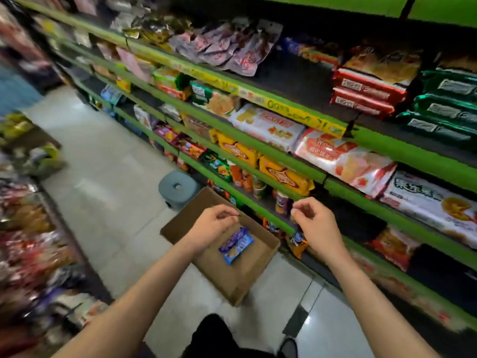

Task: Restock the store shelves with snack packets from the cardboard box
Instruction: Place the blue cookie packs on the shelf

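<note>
A shallow brown cardboard box [232, 275] lies on the floor against the shelves, holding two blue snack packets [236, 245]. My left hand [213, 224] hovers over the box's left part with its fingers loosely curled and nothing in them. To the right, my right hand [316, 224] is held level with a lower green shelf edge [273, 218], fingers curled, also holding nothing. An orange and blue packet [298, 244] stands on the bottom shelf just under my right hand. The green-edged shelves [284, 153] run up the right side, stocked with biscuit and snack packets.
A grey plastic stool [178, 188] stands on the tiled floor [103, 177] beyond the box. Another rack of packets [28, 241] lines the left side of the aisle. My dark trouser leg and shoe [219, 337] show at the bottom.
</note>
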